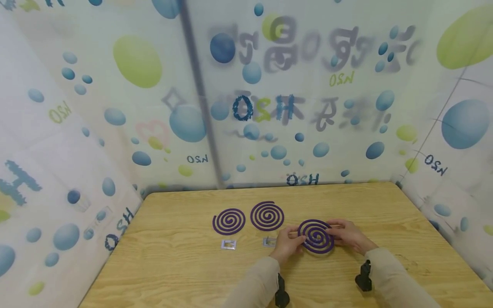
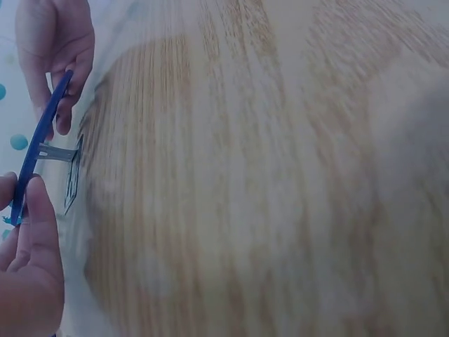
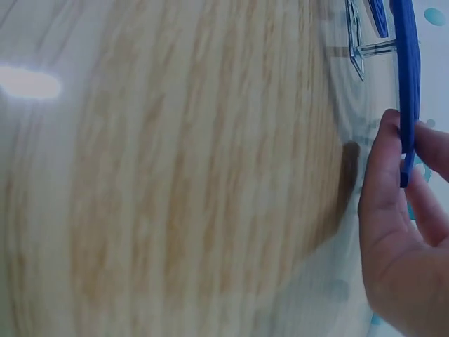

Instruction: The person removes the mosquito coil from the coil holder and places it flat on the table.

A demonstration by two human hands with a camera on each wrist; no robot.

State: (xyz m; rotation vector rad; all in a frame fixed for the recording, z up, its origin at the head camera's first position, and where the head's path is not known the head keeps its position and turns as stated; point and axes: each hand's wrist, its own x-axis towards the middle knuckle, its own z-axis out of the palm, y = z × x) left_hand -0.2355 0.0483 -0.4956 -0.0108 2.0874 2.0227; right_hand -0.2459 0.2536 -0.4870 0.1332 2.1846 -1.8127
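A dark purple mosquito coil is held over the right half of the table. On its left edge my left hand pinches it between thumb and fingers. The opposite edge is pinched by my right hand. In the left wrist view the coil appears edge-on, its face against the upright prong of a thin metal stand. The right wrist view also has this stand under the coil's middle. From the head view the coil mostly covers the stand.
Two more purple coils, one at left and one in the middle, lie flat farther back. In front of them are two small metal stands, one at left and another beside my left hand. Printed curtains surround the wooden table.
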